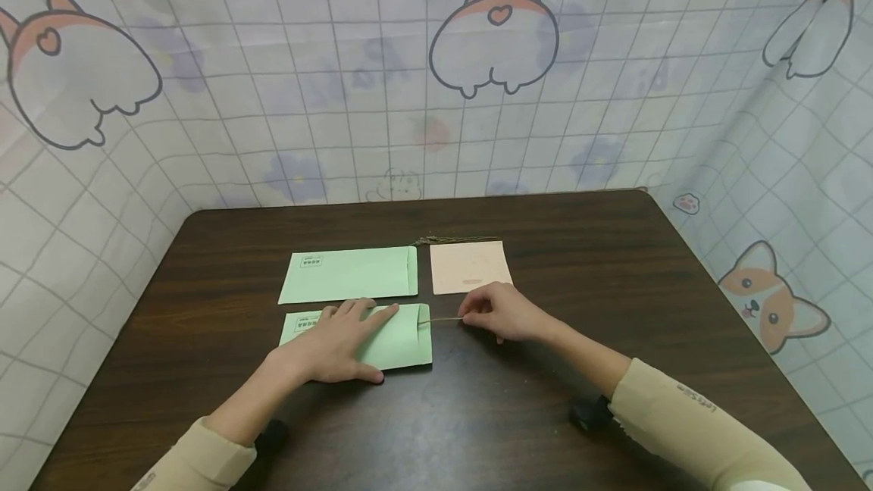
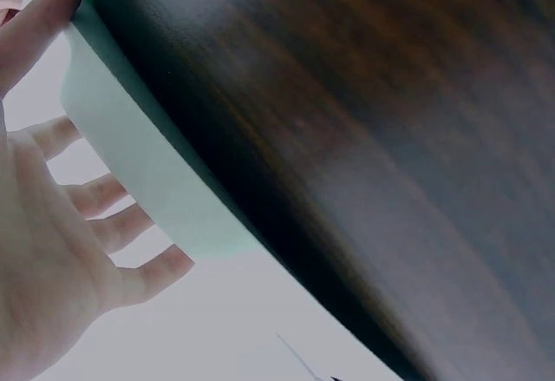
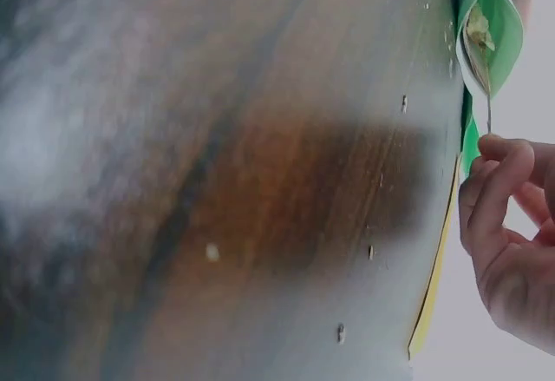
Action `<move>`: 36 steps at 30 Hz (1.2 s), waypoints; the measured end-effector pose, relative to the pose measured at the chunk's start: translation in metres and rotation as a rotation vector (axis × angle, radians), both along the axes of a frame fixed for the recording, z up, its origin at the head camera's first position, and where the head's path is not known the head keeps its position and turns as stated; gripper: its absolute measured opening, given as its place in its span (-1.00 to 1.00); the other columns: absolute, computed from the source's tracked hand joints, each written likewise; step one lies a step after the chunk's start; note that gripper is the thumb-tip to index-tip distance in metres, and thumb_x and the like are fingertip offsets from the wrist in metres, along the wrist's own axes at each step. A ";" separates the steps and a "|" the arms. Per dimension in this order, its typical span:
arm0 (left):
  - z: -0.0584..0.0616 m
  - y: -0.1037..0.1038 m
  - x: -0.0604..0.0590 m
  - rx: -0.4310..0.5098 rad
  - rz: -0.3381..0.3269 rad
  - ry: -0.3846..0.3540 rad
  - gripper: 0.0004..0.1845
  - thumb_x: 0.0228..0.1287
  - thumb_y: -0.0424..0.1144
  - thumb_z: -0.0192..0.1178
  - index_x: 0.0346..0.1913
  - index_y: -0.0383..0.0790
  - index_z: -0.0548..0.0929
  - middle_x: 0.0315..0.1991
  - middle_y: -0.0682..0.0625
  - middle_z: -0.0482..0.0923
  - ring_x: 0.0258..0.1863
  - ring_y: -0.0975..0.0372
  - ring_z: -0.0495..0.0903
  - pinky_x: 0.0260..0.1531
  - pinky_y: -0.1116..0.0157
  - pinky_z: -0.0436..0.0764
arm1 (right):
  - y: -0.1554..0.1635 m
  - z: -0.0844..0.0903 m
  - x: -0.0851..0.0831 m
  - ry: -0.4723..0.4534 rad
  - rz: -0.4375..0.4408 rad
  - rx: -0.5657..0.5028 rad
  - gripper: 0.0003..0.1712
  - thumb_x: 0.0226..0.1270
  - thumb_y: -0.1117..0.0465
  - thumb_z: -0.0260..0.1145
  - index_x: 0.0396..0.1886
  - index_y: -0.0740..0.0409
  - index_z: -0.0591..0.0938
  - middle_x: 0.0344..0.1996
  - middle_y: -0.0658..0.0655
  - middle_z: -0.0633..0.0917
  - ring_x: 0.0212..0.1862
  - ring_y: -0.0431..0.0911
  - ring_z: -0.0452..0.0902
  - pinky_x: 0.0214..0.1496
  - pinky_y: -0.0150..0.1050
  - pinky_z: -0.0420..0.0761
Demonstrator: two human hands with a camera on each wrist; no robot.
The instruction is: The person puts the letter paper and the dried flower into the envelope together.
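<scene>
My left hand [image 1: 334,345] lies with spread fingers on the nearer green envelope [image 1: 405,343], pressing it to the table. In the left wrist view its thumb [image 2: 39,29] touches the envelope's near edge. With thumb and fingertips, my right hand [image 1: 503,313] pinches the thin stem [image 1: 445,319] of a dried flower, just right of the envelope. From there the stem runs into the envelope's open right end. The right wrist view shows that mouth bulging apart, with a pale dried flower head [image 3: 479,29] inside it.
Behind lies a second green envelope [image 1: 355,275], flap end to the right. Beside it is a pale pink card [image 1: 469,267], with more dried stems [image 1: 457,239] along its back edge. Small crumbs [image 3: 371,252] dot the dark wooden table [image 1: 580,264]. A patterned cloth [image 1: 341,97] hangs behind.
</scene>
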State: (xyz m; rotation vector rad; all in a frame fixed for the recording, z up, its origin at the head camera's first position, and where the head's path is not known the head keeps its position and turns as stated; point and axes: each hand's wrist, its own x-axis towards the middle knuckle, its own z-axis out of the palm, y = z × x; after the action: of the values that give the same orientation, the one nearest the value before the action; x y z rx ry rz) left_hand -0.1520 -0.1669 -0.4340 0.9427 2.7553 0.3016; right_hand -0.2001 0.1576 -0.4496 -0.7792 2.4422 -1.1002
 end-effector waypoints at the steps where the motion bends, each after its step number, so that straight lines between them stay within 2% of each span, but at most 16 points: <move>1: 0.000 0.000 0.000 0.000 0.000 -0.001 0.10 0.10 0.20 0.50 0.62 -0.11 0.21 0.40 -0.24 0.29 0.39 -0.12 0.29 0.22 -0.29 0.27 | 0.000 0.000 0.000 0.006 0.001 0.005 -0.93 0.44 0.31 0.36 -0.19 0.14 0.77 -0.51 0.06 0.70 -0.76 -0.14 0.45 -0.61 -0.20 0.58; 5: -0.001 0.000 -0.001 -0.001 0.004 -0.006 0.10 0.10 0.20 0.51 0.62 -0.10 0.21 0.41 -0.25 0.28 0.39 -0.13 0.28 0.21 -0.30 0.26 | -0.003 -0.002 0.001 0.017 -0.008 0.013 -0.95 0.43 0.29 0.39 -0.21 0.12 0.77 -0.49 0.05 0.70 -0.75 -0.16 0.44 -0.62 -0.21 0.57; 17: -0.004 0.001 -0.001 -0.007 0.018 -0.027 0.10 0.10 0.21 0.50 0.62 -0.08 0.21 0.42 -0.25 0.27 0.40 -0.15 0.27 0.22 -0.30 0.25 | -0.013 -0.005 0.003 -0.016 -0.027 -0.052 -0.93 0.41 0.37 0.36 -0.22 0.19 0.75 -0.41 0.06 0.73 -0.71 -0.15 0.46 -0.61 -0.19 0.58; 28: -0.003 0.003 -0.002 -0.001 0.023 -0.039 0.11 0.09 0.23 0.50 0.63 -0.05 0.19 0.44 -0.24 0.25 0.41 -0.15 0.25 0.24 -0.28 0.25 | -0.024 -0.007 0.005 -0.090 -0.057 -0.131 -0.96 0.37 0.38 0.39 -0.22 0.22 0.73 -0.39 0.13 0.71 -0.63 -0.12 0.47 -0.58 -0.22 0.56; 36: -0.002 0.004 -0.002 -0.009 0.016 -0.021 0.11 0.08 0.23 0.50 0.62 -0.07 0.21 0.42 -0.26 0.28 0.39 -0.16 0.27 0.22 -0.26 0.28 | -0.031 -0.010 0.005 -0.171 -0.085 -0.189 -0.95 0.37 0.37 0.40 -0.21 0.24 0.70 -0.39 0.15 0.70 -0.45 -0.06 0.58 -0.53 -0.20 0.64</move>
State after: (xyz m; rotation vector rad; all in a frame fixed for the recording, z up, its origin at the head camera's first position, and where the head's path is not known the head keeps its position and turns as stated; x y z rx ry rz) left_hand -0.1536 -0.1629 -0.4358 0.9113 2.7441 0.3000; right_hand -0.1948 0.1262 -0.4597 -0.6120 2.2706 -1.3860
